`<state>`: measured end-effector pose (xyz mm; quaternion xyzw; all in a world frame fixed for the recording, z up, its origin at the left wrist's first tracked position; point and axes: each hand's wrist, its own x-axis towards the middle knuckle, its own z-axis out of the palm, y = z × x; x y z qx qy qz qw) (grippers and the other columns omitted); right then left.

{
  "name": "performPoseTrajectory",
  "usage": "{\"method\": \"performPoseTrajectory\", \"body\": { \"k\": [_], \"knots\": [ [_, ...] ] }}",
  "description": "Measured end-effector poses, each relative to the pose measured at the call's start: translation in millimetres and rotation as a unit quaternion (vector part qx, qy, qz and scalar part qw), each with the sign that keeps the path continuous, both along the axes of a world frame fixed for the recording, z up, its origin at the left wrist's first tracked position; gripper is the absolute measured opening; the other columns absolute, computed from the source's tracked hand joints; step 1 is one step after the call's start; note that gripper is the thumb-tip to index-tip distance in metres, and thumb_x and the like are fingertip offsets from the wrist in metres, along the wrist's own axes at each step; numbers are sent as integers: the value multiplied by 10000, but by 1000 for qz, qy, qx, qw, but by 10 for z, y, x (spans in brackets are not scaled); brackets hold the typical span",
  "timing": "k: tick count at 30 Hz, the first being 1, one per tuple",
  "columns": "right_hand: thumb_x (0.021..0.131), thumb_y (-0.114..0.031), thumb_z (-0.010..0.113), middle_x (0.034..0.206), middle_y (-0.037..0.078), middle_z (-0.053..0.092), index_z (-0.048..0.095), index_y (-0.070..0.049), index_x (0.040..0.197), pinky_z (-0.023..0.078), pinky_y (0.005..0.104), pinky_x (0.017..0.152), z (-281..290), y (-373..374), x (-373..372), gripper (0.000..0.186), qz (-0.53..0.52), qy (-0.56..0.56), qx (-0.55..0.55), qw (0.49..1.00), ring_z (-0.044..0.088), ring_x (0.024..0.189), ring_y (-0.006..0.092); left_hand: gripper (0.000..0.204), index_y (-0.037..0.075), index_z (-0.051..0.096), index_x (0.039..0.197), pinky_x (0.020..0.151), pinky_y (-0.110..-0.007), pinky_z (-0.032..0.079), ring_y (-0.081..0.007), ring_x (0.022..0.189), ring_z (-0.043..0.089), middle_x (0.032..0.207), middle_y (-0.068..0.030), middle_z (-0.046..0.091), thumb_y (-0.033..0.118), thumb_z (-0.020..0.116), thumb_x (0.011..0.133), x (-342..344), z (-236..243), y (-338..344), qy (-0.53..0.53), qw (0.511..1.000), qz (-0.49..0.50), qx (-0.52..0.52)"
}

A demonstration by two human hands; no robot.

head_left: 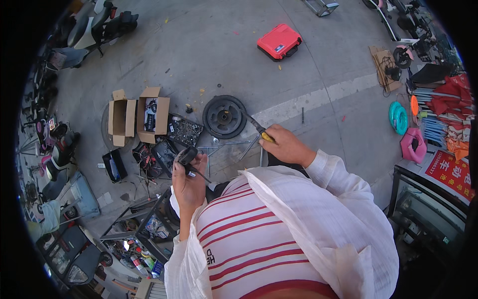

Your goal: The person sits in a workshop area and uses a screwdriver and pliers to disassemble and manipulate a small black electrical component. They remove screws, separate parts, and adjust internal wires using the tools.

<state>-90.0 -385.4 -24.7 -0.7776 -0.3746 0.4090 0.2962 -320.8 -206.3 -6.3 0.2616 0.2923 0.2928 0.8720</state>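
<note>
Yellow-handled dark metal tool clenched in right hand; long axis runs up-left, tip at the right edge of the dark grey wheel with black tyre. Contact: can't tell. Wheel lies flat on grey concrete floor, ahead of and between the hands, about equally near both. Left hand grasps black round part, near-left of wheel. Farther: red plastic case, ahead-right.

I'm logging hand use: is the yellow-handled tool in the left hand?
No, the right hand grips the yellow-handled tool.
</note>
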Motion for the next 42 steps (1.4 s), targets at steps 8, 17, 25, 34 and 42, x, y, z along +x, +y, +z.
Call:
{"method": "performPoseTrajectory", "body": {
  "k": [8, 17, 25, 34, 42],
  "knots": [
    [763, -242, 654, 1061, 202, 522, 624, 12, 924, 492, 432, 818, 227, 785, 1304, 302, 219, -61, 142, 964, 553, 976, 369, 337, -1, 511, 1190, 921, -374, 443, -214, 993, 591, 1089, -122, 622, 248, 532, 963, 2199, 27, -8, 61, 998, -25, 19],
    [872, -255, 605, 1194, 151, 537, 573, -91, 1177, 449, 374, 895, -525, 1918, 2682, 348, 238, 160, 201, 937, 537, 1081, 323, 236, 13, 555, 1042, 809, -327, 473, -148, 715, 543, 833, -77, 603, 230, 482, 985, 3091, -859, 1054, 101, 985, 95, -105],
    [877, -176, 572, 1004, 172, 605, 576, -72, 1172, 480, 403, 810, -3628, 3158, 4780, 312, -3, -73, -47, 996, 595, 944, 329, 222, 7, 553, 1009, 715, -298, 462, -145, 675, 546, 829, -91, 612, 221, 538, 956, 3902, -2316, 1576, 173, 959, 97, -203],
    [829, -249, 578, 1217, 213, 586, 530, -50, 1269, 438, 424, 965, -7058, 4849, 6383, 486, 24, -265, -223, 938, 557, 1118, 375, 345, -41, 548, 1082, 658, -286, 442, -161, 654, 558, 802, -115, 624, 244, 623, 903, 4323, -4117, 1534, 231, 906, 102, -339],
    [859, -264, 555, 1068, 221, 591, 535, 54, 1113, 473, 437, 894, -9014, 5445, 6494, 406, 125, -406, -273, 863, 569, 1055, 404, 444, -70, 511, 1064, 616, -308, 505, -173, 553, 570, 810, -187, 638, 294, 671, 866, 3993, -4981, 1777, 304, 878, 229, -289]
  ]
}}
